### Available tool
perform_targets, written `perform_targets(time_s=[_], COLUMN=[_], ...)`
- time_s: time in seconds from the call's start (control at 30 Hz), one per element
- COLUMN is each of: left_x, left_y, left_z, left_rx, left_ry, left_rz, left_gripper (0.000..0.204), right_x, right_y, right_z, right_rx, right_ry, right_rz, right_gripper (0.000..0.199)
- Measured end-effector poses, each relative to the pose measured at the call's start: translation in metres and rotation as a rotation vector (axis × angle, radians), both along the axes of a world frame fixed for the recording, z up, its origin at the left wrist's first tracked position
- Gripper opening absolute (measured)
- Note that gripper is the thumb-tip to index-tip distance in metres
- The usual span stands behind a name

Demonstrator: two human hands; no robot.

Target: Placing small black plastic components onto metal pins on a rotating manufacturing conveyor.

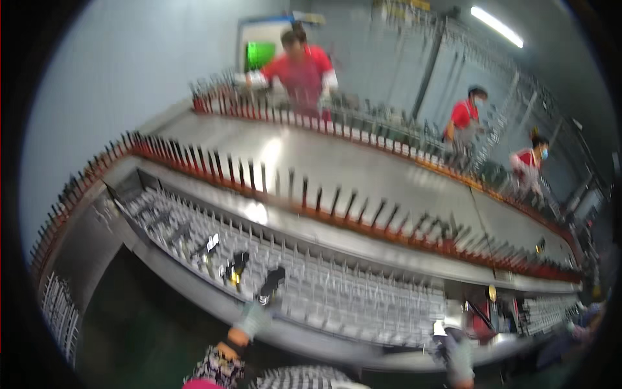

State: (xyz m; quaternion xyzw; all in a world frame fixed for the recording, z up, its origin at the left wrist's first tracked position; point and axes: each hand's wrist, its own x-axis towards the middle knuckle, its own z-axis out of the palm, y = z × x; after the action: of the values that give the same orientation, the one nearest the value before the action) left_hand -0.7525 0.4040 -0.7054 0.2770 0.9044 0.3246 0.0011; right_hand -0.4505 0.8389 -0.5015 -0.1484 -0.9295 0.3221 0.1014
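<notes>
Pale grey walls (116, 71) all round, blurred. Overhead, a long bright tube light (496, 26). Across the middle, a long shiny steel worktop (363, 172) edged with rows of dark upright pins on red bases (194, 162). Below, dark green floor (149, 330). Beyond, three people in red tops (299, 68) and a green-lit panel (260, 54).

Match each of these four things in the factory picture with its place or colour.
Things:
1. left hand in a grey glove
2. right hand in a grey glove
3. long shiny metal table
4. nearest co-worker's shirt

Places or colours:
A. red
B. lower right, by the rack's end
C. between two rows of upright pins
D. touching a dark piece on the grey rack

Pairs: 1-D, 2-B, 3-C, 4-A
</notes>
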Motion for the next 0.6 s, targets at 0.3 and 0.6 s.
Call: perform_targets(time_s=[0.3,0.6], left_x=[-0.023,0.014], left_y=[0.017,0.034], left_z=[0.033,0.081], left_rx=[0.286,0.058], left_ry=[-0.312,-0.158], left_rz=[0.011,0.067], left_gripper=[0.034,0.03], right_x=[-0.193,-0.205], right_y=[-0.238,-0.237], right_z=[-0.016,-0.103], right_rx=[-1.104,-0.595], right_ry=[0.228,0.163], right_rz=[-0.094,-0.055], right_gripper=[0.031,0.011])
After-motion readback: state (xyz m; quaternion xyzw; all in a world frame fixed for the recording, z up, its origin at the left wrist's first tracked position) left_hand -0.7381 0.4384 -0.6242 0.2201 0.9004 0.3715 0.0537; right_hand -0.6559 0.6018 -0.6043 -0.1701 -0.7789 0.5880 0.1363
